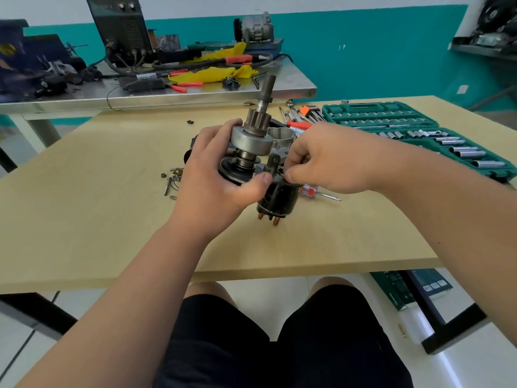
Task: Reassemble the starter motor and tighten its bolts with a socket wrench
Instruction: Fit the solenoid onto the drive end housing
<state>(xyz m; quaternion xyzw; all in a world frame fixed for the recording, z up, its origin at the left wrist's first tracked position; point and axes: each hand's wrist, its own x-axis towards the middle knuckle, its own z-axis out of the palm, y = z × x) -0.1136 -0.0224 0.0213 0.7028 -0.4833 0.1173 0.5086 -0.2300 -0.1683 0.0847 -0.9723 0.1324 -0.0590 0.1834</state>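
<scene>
we held the starter motor [251, 139] upright over the wooden table [98, 197], our left hand [208, 177] wrapped round its body and our right hand [324, 158] pinching the black lever [273, 163] above the solenoid [279, 198].

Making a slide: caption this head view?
Left hand holds the starter motor while right hand pinches its black lever, socket set open nearby.

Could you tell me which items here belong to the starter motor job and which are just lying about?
Job: starter motor in left hand, black lever pinched by right hand, loose bolts, socket set.
Lying about: yellow cloth, red-handled pliers, alternator.
</scene>
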